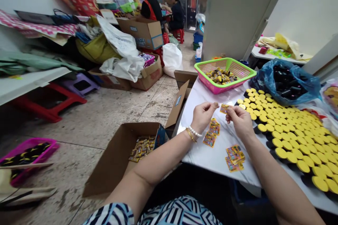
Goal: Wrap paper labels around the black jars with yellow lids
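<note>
Above the white table (191,119), my right hand (241,121) pinches a small orange-yellow printed label (224,108) between thumb and fingers. Close by on the left, my left hand (203,115) is closed, thumb against fingertips; whatever is in that pinch is too small to make out. Below my hands, one pile of printed labels (212,132) lies spread on the tabletop, and a second stack of labels (235,158) lies nearer to me. Rows of black pieces with round yellow tops (292,133) stand to the right of my right hand.
A pink-and-green basket (208,86) holds small label-wrapped pieces at the table's far end. Beside it sits a blue plastic bag (308,77) of black parts. An open cardboard box (111,161) with similar wrapped pieces stands at my left. Two people sit working farther back.
</note>
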